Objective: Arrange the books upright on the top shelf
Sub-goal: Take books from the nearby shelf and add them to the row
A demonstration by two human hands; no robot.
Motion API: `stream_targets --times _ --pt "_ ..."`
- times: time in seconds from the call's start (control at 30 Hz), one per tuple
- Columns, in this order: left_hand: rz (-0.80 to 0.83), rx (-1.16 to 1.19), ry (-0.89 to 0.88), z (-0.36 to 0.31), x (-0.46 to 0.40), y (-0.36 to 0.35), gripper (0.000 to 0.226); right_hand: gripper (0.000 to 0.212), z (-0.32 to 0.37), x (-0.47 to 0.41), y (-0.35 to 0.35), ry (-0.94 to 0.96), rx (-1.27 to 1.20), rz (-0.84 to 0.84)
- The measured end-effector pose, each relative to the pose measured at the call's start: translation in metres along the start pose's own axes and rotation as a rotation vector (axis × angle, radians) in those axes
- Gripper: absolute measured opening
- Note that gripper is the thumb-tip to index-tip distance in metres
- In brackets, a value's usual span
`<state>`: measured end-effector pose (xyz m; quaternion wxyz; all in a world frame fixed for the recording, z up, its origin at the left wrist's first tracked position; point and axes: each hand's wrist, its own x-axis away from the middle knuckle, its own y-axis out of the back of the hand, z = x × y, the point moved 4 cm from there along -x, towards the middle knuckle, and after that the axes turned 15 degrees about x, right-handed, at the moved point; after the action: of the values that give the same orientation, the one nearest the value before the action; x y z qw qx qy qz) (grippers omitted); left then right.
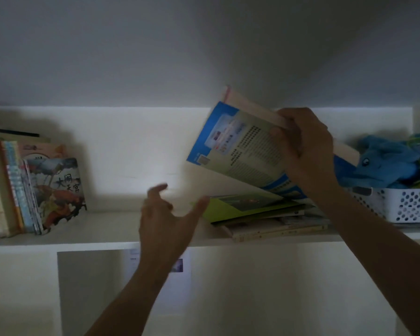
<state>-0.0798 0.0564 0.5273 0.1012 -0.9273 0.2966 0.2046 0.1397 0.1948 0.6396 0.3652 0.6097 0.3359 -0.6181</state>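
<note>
My right hand (306, 146) grips a blue-edged book (240, 144) by its page edge and holds it tilted above the top shelf (107, 238). Below it lies a flat pile of books (260, 214) with a green cover uppermost. My left hand (165, 217) hovers in front of the shelf with fingers spread, just left of the pile, holding nothing. Several books (17, 187) stand upright at the shelf's left end, an illustrated cover facing out.
A white perforated basket (407, 204) with a blue plush toy (383, 163) sits at the shelf's right end. Bare shelf lies between the standing books and the pile. A lower compartment (95, 287) opens beneath, with a paper label on its back wall.
</note>
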Motion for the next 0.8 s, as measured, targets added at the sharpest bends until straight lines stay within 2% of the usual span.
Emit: stream_targets --times 0.03,0.07,0.13,0.17,0.23,0.33,0.43,0.53,0.6,0.67,0.73,0.8 --pt "-0.033 0.152 0.070 -0.003 -0.010 0.013 0.078 0.021 0.013 -0.001 -0.007 0.046 -0.012 0.015" --pt "-0.018 0.409 0.265 -0.002 -0.021 0.023 0.076 0.019 0.028 -0.002 -0.014 0.093 -0.031 0.033" --pt "0.164 0.815 0.649 0.003 -0.032 0.039 0.082 0.017 0.060 -0.003 -0.027 0.192 -0.094 0.092" --pt "0.245 0.946 0.708 0.005 -0.036 0.050 0.081 0.016 0.078 -0.002 -0.032 0.239 -0.144 0.127" --pt "0.287 1.116 0.674 0.009 -0.042 0.073 0.061 0.016 0.106 0.002 -0.044 0.308 -0.266 0.227" --pt "0.162 1.176 0.542 0.019 -0.042 0.118 0.037 0.018 0.128 0.015 -0.060 0.385 -0.336 0.356" --pt "0.204 1.051 0.495 0.029 -0.031 0.157 0.020 0.025 0.127 0.026 -0.083 0.151 -0.329 0.374" --pt "0.316 0.692 0.564 0.046 -0.025 0.178 0.038 0.026 0.138 0.052 -0.120 -0.116 -0.458 0.581" --pt "0.337 0.555 0.582 0.055 -0.030 0.186 0.056 0.018 0.158 0.073 -0.136 -0.469 -0.657 0.761" --pt "0.282 0.519 0.562 0.062 -0.037 0.193 0.049 0.022 0.175 0.097 -0.148 -0.815 -0.774 0.964" --pt "0.259 0.500 0.541 0.066 -0.041 0.195 0.035 0.028 0.183 0.114 -0.155 -0.950 -0.830 1.070" --pt "0.281 0.522 0.540 0.067 -0.043 0.195 0.030 0.038 0.184 0.119 -0.152 -1.051 -0.941 1.102"
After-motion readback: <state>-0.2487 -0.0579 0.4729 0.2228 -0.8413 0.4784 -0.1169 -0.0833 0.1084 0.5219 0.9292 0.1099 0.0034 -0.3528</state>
